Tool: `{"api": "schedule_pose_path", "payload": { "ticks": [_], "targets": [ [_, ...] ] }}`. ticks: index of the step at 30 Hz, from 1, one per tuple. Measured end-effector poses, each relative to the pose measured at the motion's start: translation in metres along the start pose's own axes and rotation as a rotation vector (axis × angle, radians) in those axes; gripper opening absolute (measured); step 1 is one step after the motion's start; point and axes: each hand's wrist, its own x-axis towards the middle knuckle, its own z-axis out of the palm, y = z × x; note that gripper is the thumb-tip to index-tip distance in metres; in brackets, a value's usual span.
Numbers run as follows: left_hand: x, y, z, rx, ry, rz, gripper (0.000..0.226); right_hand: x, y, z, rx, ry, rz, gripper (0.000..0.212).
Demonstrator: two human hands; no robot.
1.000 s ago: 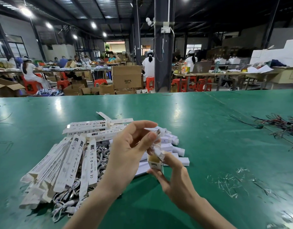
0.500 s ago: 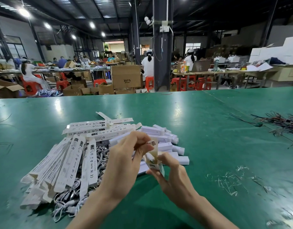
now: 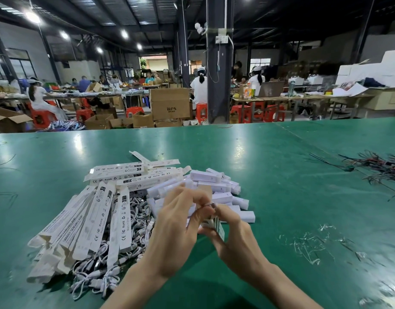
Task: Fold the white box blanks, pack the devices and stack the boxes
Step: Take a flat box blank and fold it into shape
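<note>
Lower centre: our left hand (image 3: 177, 220) and right hand (image 3: 236, 239) pinch one small box (image 3: 218, 228), fingers curled on its end. Finished boxes (image 3: 216, 181) lie heaped just behind it. At lower left, many flat blanks (image 3: 98, 215) and cables (image 3: 138, 208) await packing, so we judge the task well short of done.

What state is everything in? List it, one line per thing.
left hand: pinches the small box
right hand: grips the small box from the other side
small box: held off the table, flaps blurred
box blanks: flat, fanned in a pile
folded boxes: closed, heaped loosely
white cables: tangled under the blanks
coloured wires: tangled, lying loose
</note>
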Motion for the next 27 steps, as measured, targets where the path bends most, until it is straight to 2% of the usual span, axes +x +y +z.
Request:
{"api": "schedule_pose_path", "payload": {
  "ticks": [3, 8, 13, 16, 21, 27],
  "targets": [
    [0.002, -0.005, 0.0, 0.035, 0.006, -0.035, 0.009, -0.001, 0.0, -0.002, 0.031, 0.024, -0.038, 0.069],
    [0.005, -0.013, 0.001, 0.051, -0.012, 0.036, 0.016, -0.001, 0.0, -0.004, 0.019, 0.031, -0.046, 0.072],
    [0.007, -0.016, -0.002, -0.171, -0.057, 0.02, 0.009, -0.001, 0.0, -0.002, 0.05, 0.108, 0.005, 0.07],
    [0.006, -0.018, -0.001, -0.124, -0.107, 0.074, 0.013, -0.001, 0.001, -0.002, 0.055, 0.103, 0.021, 0.067],
    [0.012, -0.024, -0.002, 0.093, -0.159, 0.228, 0.02, 0.001, -0.003, -0.005, 0.154, 0.109, 0.047, 0.048],
    [0.015, -0.023, -0.002, 0.192, -0.166, 0.354, 0.011, 0.002, -0.003, -0.003, 0.138, 0.13, 0.052, 0.057]
  ]
}}
